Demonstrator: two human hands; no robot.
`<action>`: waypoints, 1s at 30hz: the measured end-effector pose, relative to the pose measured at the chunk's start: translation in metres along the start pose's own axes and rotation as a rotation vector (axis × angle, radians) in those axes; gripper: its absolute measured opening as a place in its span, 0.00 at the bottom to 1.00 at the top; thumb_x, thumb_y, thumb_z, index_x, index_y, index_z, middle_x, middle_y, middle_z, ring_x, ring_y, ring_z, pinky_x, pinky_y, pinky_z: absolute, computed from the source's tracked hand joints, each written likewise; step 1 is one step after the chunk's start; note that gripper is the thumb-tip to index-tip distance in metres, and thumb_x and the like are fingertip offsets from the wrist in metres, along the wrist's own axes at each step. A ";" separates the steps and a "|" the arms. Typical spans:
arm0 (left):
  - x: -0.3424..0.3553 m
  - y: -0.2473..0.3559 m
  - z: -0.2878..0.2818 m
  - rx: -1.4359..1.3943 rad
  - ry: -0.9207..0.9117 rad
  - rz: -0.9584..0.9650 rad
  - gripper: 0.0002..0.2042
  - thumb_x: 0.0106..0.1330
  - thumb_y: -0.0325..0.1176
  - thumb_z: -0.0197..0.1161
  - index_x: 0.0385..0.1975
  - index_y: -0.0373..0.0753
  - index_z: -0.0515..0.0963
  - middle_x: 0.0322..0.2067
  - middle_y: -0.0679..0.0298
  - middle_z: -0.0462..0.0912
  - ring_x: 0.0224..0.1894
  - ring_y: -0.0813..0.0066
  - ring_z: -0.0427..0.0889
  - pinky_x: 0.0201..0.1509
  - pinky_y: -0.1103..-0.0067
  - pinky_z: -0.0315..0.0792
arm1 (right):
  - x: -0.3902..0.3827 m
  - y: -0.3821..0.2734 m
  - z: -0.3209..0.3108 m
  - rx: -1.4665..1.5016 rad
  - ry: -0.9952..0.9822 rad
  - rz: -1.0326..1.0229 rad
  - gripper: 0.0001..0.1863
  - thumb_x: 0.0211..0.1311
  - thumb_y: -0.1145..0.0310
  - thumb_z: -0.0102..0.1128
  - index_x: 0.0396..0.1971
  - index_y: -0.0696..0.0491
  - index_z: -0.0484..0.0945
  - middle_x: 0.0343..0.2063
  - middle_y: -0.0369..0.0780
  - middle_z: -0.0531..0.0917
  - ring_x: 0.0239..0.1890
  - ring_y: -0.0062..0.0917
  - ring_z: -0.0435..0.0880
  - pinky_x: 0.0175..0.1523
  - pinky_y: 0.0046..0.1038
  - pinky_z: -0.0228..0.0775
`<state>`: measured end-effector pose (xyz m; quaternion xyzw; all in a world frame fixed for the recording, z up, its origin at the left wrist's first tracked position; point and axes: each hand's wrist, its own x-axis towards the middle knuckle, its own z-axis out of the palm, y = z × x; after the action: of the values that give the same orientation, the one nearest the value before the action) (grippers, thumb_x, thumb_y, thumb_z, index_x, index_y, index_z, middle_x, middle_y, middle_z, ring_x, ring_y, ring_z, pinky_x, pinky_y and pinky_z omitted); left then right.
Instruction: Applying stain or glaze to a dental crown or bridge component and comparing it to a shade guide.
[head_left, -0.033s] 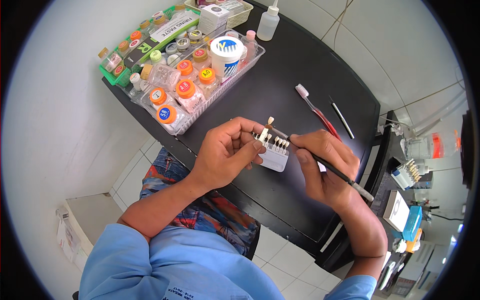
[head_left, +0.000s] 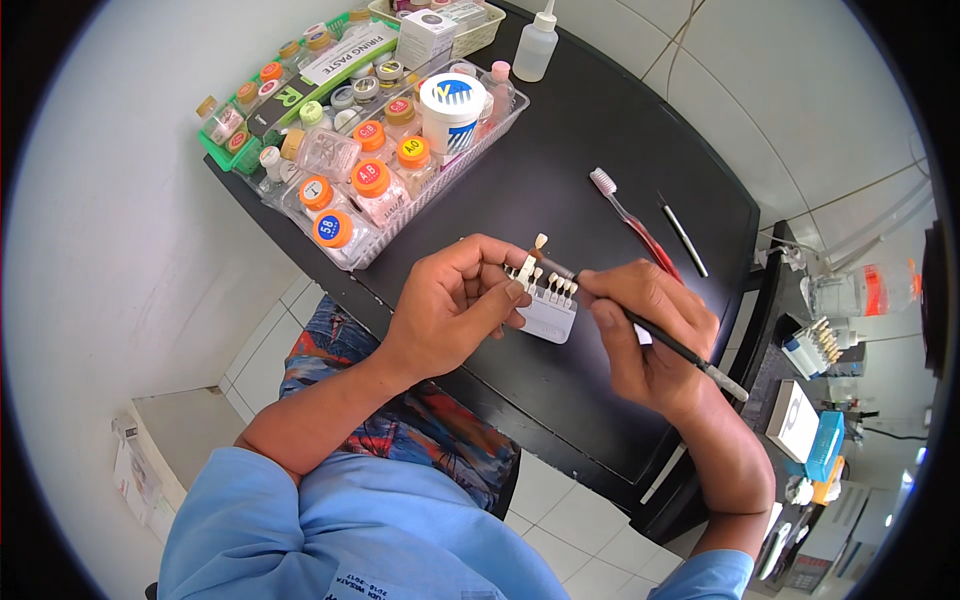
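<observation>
My left hand (head_left: 450, 315) has its thumb and index finger closed on a small cream tab (head_left: 527, 268), with a tooth-shaped tip (head_left: 541, 241) above it. My right hand (head_left: 660, 330) grips a dark-handled brush (head_left: 670, 342); its brown tip reaches just below the tooth shape, whether touching I cannot tell. Below the tab, a pale shade guide (head_left: 545, 320) with several tooth samples is partly hidden by my left fingers. A red toothbrush (head_left: 630, 218) and a slim silver tool (head_left: 688, 240) lie on the black table (head_left: 600, 110) beyond my hands.
Baskets (head_left: 430, 185) of jars and boxes stand at the back left, beside a white squeeze bottle (head_left: 536, 50). Tiled walls border the table. A counter at the right holds another shade guide (head_left: 812, 350), a white box (head_left: 793, 420) and a blue container (head_left: 824, 444).
</observation>
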<state>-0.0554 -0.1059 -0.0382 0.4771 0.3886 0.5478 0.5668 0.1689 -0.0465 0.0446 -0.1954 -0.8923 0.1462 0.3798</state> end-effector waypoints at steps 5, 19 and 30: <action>0.000 -0.001 0.000 -0.033 0.010 -0.001 0.12 0.77 0.25 0.63 0.57 0.32 0.79 0.38 0.63 0.90 0.36 0.83 0.90 0.35 0.86 0.80 | 0.000 -0.005 -0.003 0.068 -0.050 0.036 0.10 0.57 0.85 0.71 0.40 0.64 0.85 0.31 0.47 0.87 0.27 0.35 0.86 0.33 0.32 0.78; -0.002 0.001 0.001 -0.047 -0.014 -0.019 0.12 0.78 0.24 0.63 0.58 0.31 0.78 0.39 0.61 0.90 0.37 0.82 0.89 0.36 0.85 0.81 | -0.002 0.001 -0.005 0.090 0.004 -0.016 0.08 0.60 0.85 0.68 0.40 0.64 0.86 0.33 0.47 0.90 0.29 0.33 0.89 0.35 0.30 0.81; -0.001 0.001 -0.004 -0.087 -0.066 -0.039 0.11 0.78 0.24 0.61 0.57 0.31 0.79 0.37 0.61 0.89 0.34 0.83 0.87 0.36 0.85 0.79 | -0.003 0.007 -0.009 0.022 0.056 0.069 0.06 0.65 0.84 0.64 0.41 0.64 0.85 0.29 0.47 0.89 0.28 0.29 0.88 0.36 0.27 0.80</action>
<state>-0.0599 -0.1066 -0.0379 0.4621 0.3548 0.5371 0.6101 0.1793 -0.0409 0.0462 -0.2262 -0.8724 0.1635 0.4014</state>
